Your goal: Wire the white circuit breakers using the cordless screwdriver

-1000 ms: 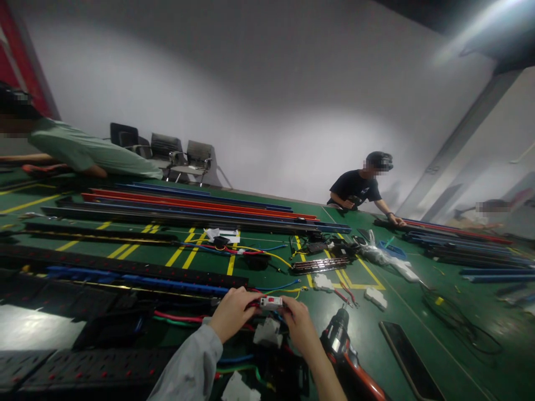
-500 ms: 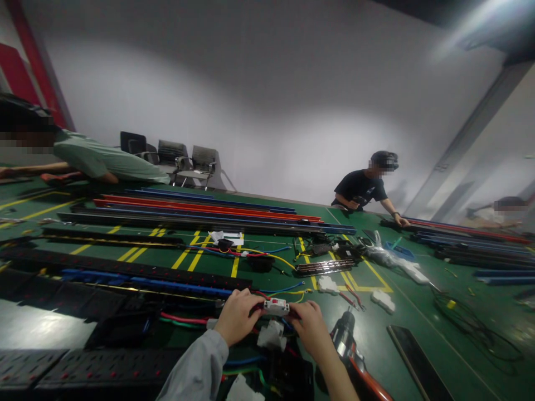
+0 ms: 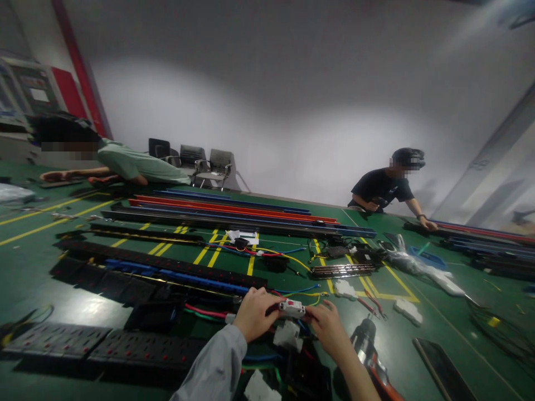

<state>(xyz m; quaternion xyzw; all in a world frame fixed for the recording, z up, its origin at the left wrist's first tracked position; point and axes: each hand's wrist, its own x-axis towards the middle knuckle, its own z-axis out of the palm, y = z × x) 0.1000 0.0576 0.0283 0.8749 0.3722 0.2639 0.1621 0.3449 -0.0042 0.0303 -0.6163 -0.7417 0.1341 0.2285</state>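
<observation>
A small white circuit breaker (image 3: pixel 291 307) with a red switch is held level over the bench between my two hands. My left hand (image 3: pixel 257 314) is closed at its left end, with red wire showing by the fingers. My right hand (image 3: pixel 328 328) pinches at the opposite end; the exact contact of its fingertips is partly hidden. Below the breaker lies a crumpled white piece (image 3: pixel 288 336) among coloured wires. A black socket strip (image 3: pixel 142 346) with red dots lies to the left of my hands, and a power drill (image 3: pixel 368 345) lies by my right forearm.
Long red rails (image 3: pixel 234 209) and blue-black profiles run along the far side. A dark phone-like slab (image 3: pixel 443 367) and white pieces (image 3: pixel 407 311) lie at right, near plastic-wrapped items (image 3: pixel 422 268). One person (image 3: pixel 382 186) leans over at the back right, another (image 3: pixel 137 164) at the left.
The view has swung left, so everything appears shifted to the right. My hands keep their hold on the circuit breaker, with little visible change in grip.
</observation>
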